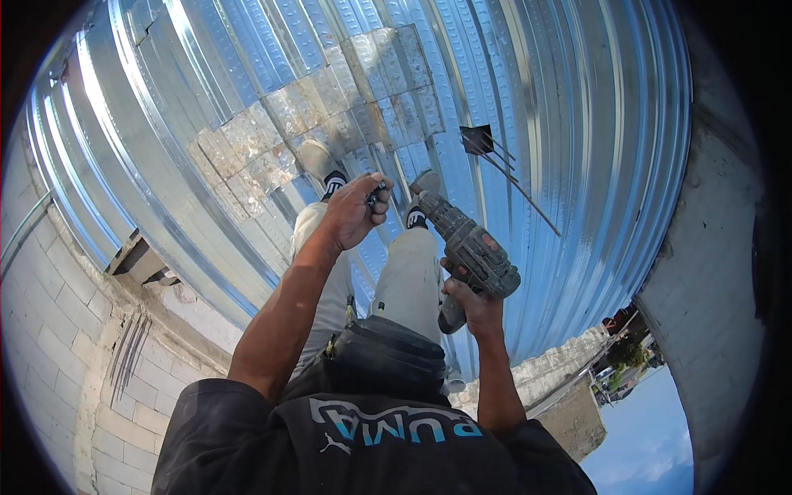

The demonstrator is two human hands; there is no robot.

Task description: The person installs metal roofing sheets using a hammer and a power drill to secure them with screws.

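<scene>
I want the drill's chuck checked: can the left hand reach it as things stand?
Probably yes: nothing visible blocks the left hand from the chuck, though its fingers hold small metal pieces.

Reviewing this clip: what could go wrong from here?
The small metal pieces could slip from the left hand. The drill in the right hand points close by it and might catch its fingers. The ribbed metal sheeting underfoot is uneven, so a misstep seems possible.

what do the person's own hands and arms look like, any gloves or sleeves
The left hand and right hand wear no gloves, and no watch or bracelet shows. Both forearms are uncovered below the short black sleeves of a black cloth shirt. Any small marks on the fingers are too small to tell.
</scene>
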